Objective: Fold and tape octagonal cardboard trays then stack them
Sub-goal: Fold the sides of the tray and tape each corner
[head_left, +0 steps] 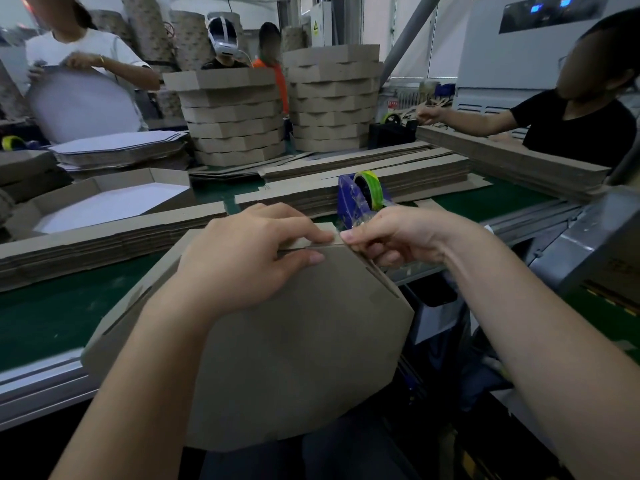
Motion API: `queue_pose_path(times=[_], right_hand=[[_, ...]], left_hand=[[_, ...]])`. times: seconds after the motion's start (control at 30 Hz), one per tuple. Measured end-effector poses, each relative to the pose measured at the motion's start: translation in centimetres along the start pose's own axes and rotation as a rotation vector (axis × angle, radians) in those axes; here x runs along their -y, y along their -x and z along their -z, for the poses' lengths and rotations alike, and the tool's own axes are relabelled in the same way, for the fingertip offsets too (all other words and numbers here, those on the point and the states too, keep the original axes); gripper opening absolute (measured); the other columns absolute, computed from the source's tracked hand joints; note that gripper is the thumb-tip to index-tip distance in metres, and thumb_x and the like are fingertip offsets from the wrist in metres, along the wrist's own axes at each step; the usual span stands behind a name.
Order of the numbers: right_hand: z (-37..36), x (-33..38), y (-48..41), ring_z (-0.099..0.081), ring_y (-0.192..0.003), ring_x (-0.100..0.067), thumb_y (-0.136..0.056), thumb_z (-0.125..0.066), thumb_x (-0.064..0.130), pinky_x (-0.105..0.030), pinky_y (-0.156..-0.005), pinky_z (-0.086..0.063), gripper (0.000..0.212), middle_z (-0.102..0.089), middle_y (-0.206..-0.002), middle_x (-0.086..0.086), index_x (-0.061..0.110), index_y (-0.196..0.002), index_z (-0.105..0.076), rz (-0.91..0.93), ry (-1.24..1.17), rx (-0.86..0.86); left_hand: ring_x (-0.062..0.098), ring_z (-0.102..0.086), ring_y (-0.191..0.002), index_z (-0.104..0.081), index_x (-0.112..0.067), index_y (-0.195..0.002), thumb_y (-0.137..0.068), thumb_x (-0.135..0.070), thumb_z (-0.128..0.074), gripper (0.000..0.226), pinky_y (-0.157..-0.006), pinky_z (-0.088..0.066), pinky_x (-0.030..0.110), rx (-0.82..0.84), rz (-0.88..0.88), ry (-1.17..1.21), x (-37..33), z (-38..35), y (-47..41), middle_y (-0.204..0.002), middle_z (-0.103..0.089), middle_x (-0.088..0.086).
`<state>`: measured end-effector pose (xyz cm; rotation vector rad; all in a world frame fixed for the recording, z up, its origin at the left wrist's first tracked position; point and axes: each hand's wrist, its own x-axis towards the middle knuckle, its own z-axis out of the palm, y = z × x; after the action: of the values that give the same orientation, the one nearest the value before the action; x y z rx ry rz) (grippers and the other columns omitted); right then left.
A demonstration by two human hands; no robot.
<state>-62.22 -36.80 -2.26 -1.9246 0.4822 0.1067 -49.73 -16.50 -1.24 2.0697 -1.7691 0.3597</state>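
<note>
Holding octagonal tray (294, 341) bottom-side up and tilted toward the camera. Its far part is over the near edge of the green conveyor belt (52, 317); the rest overhangs toward the lap.

Left hand (242, 258): palm flat on the tray's base, fingers nearly straight. They press the folded side wall down along the tray's far edge, and the thumb lies on the base just below the fold. Pressing only, nothing wrapped.

Right hand (391, 237): fingers curled, thumb and index pinching a clear tape strip (358, 221) at the tray's far-right corner, right beside the left fingertips. The strip runs back to the blue tape dispenser (349, 202), which stands on the belt just behind that hand and carries a green-yellow tape roll (372, 181). Can't tell if the tape is stuck to the cardboard yet.

Rest of the belt:
- flat brown blanks (104, 237) stacked along the left side, more stacks across the middle and right
- one open tray with white inside (114, 202) at the left, beyond the blanks
- two tall stacks of finished trays (239, 119) toward the far edge, side by side
- pile of white sheets (117, 147) at far left

Other people: one in a white shirt (86, 46) at far left holding a white sheet, one in a black shirt (581, 126) at right reaching across the belt. Two more stand behind the stacks, mostly hidden.
</note>
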Motion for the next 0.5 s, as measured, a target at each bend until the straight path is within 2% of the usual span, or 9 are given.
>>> queue_pose_path(times=[0.1,0.2,0.27,0.3,0.4,0.43,0.5], right_hand=[[-0.1,-1.1,-0.2,-0.035,-0.043,-0.010,-0.045,-0.065,0.079,-0.023,-0.048,-0.028,0.061,-0.043,-0.052,0.005,0.020,-0.054,-0.052,-0.101,0.182,-0.090],[0.5,-2.3,0.1,-0.038,-0.044,-0.010,-0.047,-0.068,0.078,-0.023,-0.051,-0.033,0.061,-0.047,-0.053,0.004,0.018,-0.058,-0.058,-0.124,0.190,-0.131],[1.6,-2.8,0.0,-0.043,-0.047,-0.008,-0.060,-0.071,0.070,-0.020,-0.050,-0.037,0.052,-0.053,-0.055,0.006,0.018,-0.066,-0.067,-0.071,0.243,-0.302],[2.3,-3.1,-0.3,-0.045,-0.048,-0.007,-0.070,-0.070,0.064,-0.020,-0.050,-0.039,0.045,-0.056,-0.056,0.007,0.019,-0.071,-0.070,-0.021,0.215,-0.448],[4.0,-4.3,-1.9,-0.049,-0.061,-0.007,-0.089,-0.061,0.047,-0.027,-0.060,-0.040,0.031,-0.058,-0.068,0.009,0.018,-0.091,-0.071,0.055,-0.050,-0.924],[4.3,-4.5,-2.5,-0.050,-0.067,-0.008,-0.092,-0.058,0.046,-0.029,-0.064,-0.040,0.031,-0.058,-0.075,0.008,0.017,-0.097,-0.070,0.020,-0.084,-0.982],[4.6,-4.8,-3.4,-0.049,-0.068,-0.013,-0.093,-0.054,0.046,-0.030,-0.062,-0.040,0.032,-0.055,-0.078,0.003,0.018,-0.101,-0.066,-0.087,-0.101,-0.927]], left_hand=[[0.005,-0.054,-0.108,-0.062,-0.051,-0.110,-0.085,-0.056,-0.052,0.028,-0.081,-0.050,0.039,-0.013,0.024,0.006,0.3,0.1,0.0,-0.120,-0.058,-0.024],[0.007,-0.054,-0.110,-0.062,-0.051,-0.111,-0.085,-0.055,-0.053,0.028,-0.081,-0.050,0.039,-0.006,0.009,0.007,0.3,0.2,0.0,-0.121,-0.058,-0.023],[0.005,-0.055,-0.109,-0.064,-0.050,-0.109,-0.082,-0.056,-0.051,0.030,-0.080,-0.050,0.037,-0.019,0.011,0.019,0.0,0.2,-0.1,-0.120,-0.059,-0.024],[0.004,-0.055,-0.108,-0.065,-0.050,-0.107,-0.082,-0.055,-0.055,0.028,-0.081,-0.050,0.037,-0.034,0.022,0.041,-0.1,0.2,-0.1,-0.119,-0.060,-0.024],[0.005,-0.058,-0.109,-0.069,-0.048,-0.101,-0.080,-0.050,-0.065,0.022,-0.086,-0.050,0.036,-0.071,0.068,0.101,0.0,0.1,0.0,-0.115,-0.064,-0.024],[0.007,-0.059,-0.107,-0.069,-0.047,-0.099,-0.079,-0.050,-0.065,0.021,-0.085,-0.050,0.038,-0.072,0.079,0.115,0.0,0.1,0.0,-0.113,-0.066,-0.022],[0.012,-0.061,-0.103,-0.067,-0.045,-0.095,-0.077,-0.054,-0.061,0.022,-0.083,-0.050,0.040,-0.060,0.091,0.115,-0.1,0.1,0.1,-0.107,-0.069,-0.016]])
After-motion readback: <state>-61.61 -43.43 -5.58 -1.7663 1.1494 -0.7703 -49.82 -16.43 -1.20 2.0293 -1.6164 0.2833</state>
